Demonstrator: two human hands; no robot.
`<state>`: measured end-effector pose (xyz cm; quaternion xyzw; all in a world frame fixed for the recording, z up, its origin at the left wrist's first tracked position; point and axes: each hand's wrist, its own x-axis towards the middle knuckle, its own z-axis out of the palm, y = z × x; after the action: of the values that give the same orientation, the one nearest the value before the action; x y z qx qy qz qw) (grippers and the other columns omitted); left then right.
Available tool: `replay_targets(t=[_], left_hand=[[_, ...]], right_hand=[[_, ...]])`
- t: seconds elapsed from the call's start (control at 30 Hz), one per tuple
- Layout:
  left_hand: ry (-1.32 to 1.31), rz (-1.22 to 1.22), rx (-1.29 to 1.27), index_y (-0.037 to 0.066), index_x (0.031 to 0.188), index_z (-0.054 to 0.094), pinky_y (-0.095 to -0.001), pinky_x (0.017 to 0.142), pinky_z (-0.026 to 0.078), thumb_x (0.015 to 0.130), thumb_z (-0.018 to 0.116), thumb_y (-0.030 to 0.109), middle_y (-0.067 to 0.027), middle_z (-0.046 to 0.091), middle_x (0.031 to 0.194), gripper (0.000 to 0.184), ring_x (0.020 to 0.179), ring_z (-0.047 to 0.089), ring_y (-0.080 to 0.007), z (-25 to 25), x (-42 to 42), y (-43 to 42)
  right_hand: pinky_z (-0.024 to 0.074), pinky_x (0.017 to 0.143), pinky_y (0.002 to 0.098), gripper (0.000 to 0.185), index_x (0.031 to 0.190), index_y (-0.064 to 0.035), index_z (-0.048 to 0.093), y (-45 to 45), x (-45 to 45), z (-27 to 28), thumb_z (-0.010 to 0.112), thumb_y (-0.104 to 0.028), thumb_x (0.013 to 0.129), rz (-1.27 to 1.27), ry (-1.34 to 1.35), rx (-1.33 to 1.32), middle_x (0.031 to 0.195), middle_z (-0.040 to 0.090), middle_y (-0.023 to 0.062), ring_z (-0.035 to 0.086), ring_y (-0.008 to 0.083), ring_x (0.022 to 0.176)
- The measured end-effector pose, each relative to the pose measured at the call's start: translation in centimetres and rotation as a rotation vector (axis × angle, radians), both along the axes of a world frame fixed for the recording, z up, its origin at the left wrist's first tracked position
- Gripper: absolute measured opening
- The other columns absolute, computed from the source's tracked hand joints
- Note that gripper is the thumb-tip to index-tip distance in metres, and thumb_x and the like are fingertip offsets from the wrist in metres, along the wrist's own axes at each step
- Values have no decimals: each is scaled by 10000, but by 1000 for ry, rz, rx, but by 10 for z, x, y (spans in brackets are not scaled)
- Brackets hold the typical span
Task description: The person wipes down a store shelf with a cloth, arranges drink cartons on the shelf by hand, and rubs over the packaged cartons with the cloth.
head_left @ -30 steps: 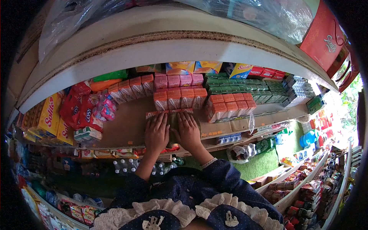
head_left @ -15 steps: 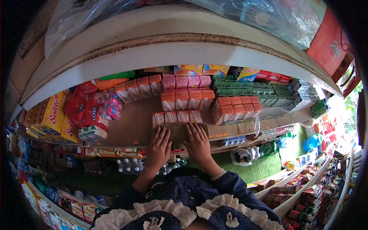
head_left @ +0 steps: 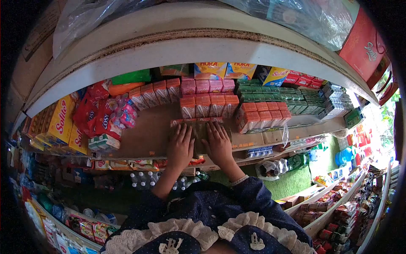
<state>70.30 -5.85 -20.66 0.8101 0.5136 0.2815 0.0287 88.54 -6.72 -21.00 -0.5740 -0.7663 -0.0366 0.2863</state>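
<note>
A dark brown slab-like piece (head_left: 199, 134), perhaps cardboard, lies across the front of the shelf. My left hand (head_left: 180, 146) rests on its left part, fingers stretched forward and close together. On its right part lies my right hand (head_left: 219, 146), fingers also extended and slightly apart. Just beyond the fingertips, the tops of a short row of orange drink cartons (head_left: 190, 120) show, the rest hidden by the slab and my hands. Behind that row stand stacked orange cartons (head_left: 209, 106) and pink cartons (head_left: 209, 86).
Right of my hands is a wrapped block of orange cartons (head_left: 263, 116), with green cartons (head_left: 275, 98) behind. Red COSY bags (head_left: 103, 116) and yellow Solite boxes (head_left: 65, 120) sit left. An upper shelf edge (head_left: 203, 44) overhangs everything. White-capped bottles (head_left: 144, 180) stand below.
Both hands and the brown slab have moved forward, deeper onto the shelf. The front row of orange cartons is now more covered. My view has shifted slightly.
</note>
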Motion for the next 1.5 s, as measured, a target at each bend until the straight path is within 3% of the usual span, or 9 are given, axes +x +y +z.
replay_targets(t=[0.23, 0.47, 0.73, 0.93, 1.1, 1.43, 1.5], left_hand=[[64, -122, -44, 25, 1449, 457, -485, 1159, 326, 992, 530, 270, -173, 418, 1513, 524, 1433, 338, -371, 11, -11, -46], [97, -137, 30, -42, 1369, 507, -505, 1185, 258, 976, 517, 267, -226, 427, 1485, 499, 1418, 344, -401, 4, 12, 5], [40, -149, 57, -38, 1356, 521, -504, 1179, 270, 979, 517, 246, -217, 421, 1489, 472, 1408, 359, -394, -3, 14, 15], [48, -182, -10, -13, 1440, 440, -508, 1182, 265, 978, 529, 244, -205, 385, 1525, 536, 1425, 342, -385, 20, 4, -39], [83, -186, -112, 12, 1480, 408, -515, 1173, 281, 967, 546, 236, -186, 375, 1541, 576, 1456, 301, -373, 13, -8, -52], [96, -128, 40, -14, 1393, 489, -490, 1191, 249, 902, 557, 193, -184, 412, 1514, 536, 1426, 347, -358, 0, 17, 29], [94, -113, -25, -9, 1403, 484, -488, 1194, 247, 899, 557, 187, -182, 405, 1520, 545, 1425, 347, -360, 5, 20, 31]], right_hand=[[290, 1172, 471, 663, 1480, -6, 391, -44, 5, -3, 620, -261, 913, 52, 53, -50, 1532, 401, 161, 358, 333, 1433], [312, 1169, 465, 590, 1437, 18, 441, 10, -8, -8, 551, -240, 918, 60, -43, 49, 1488, 439, 205, 422, 357, 1379], [319, 1165, 462, 564, 1414, 16, 467, 19, -6, -2, 541, -243, 918, 46, -22, 20, 1447, 489, 205, 455, 369, 1350], [273, 1188, 451, 619, 1463, 10, 411, -35, -3, -2, 582, -286, 948, 72, -14, -54, 1555, 356, 181, 329, 326, 1450], [275, 1186, 456, 634, 1471, 6, 400, -50, 1, -1, 596, -281, 942, 84, 43, -80, 1560, 348, 181, 337, 329, 1445], [305, 1158, 461, 569, 1436, 11, 449, 20, -3, -1, 520, -305, 968, 45, 15, -9, 1468, 476, 181, 411, 351, 1387], [295, 1165, 460, 568, 1434, 10, 452, 23, -5, 0, 516, -316, 973, 32, 49, -34, 1471, 472, 182, 401, 352, 1393]])
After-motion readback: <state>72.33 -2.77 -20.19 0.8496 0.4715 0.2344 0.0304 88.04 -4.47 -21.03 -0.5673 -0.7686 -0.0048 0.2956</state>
